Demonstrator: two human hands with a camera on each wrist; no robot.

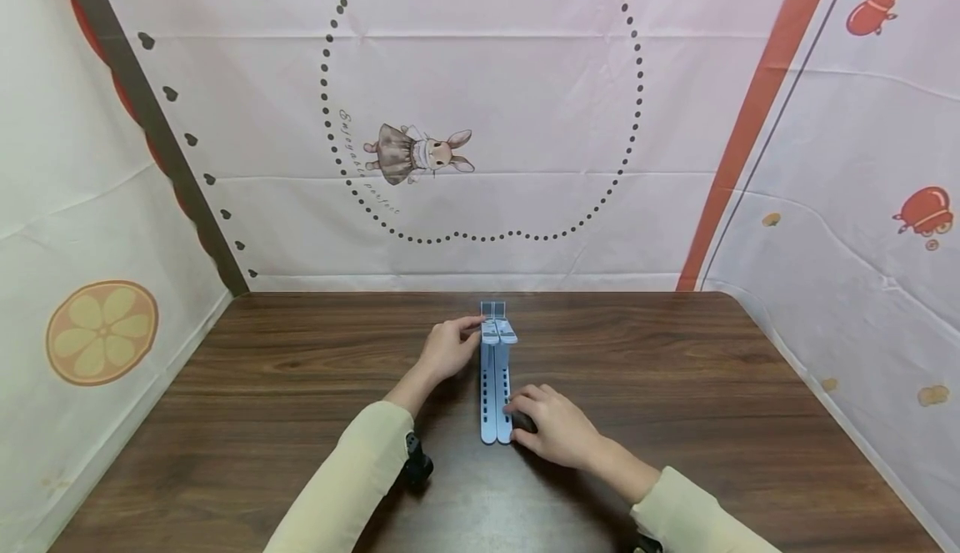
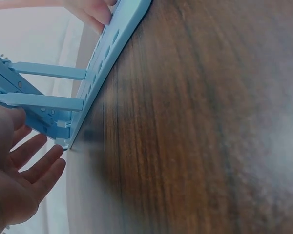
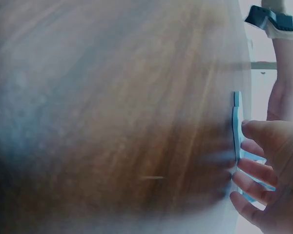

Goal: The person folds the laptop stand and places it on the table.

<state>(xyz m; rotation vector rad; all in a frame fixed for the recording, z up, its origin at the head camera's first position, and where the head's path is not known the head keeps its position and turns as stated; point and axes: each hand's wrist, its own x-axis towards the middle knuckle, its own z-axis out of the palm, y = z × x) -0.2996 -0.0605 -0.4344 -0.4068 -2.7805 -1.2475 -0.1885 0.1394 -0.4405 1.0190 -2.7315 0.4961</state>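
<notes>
Blue stand [image 1: 490, 378]: looks like moulded plastic, smooth, satin to matt, soft sheen along the edges. Struts [image 2: 49, 69]: same plastic look, smooth faces. Dark grey pads [image 1: 487, 310] on the stand: matt, rubber-like, exact material can't be told. Counter [image 1: 645, 386]: brown wood grain, smooth, semi-gloss, pale glare in places; solid wood or laminate, can't tell. Back drape [image 1: 525, 136]: thin printed cloth, mostly matt, fold creases across it. Right side drape [image 1: 840, 144]: similar cloth, wrinkled, matt. Left sleeve [image 1: 348, 474], right sleeve [image 1: 693, 515]: soft matt cloth. Wrist device [image 1: 417, 463]: black, hard plastic look
</notes>
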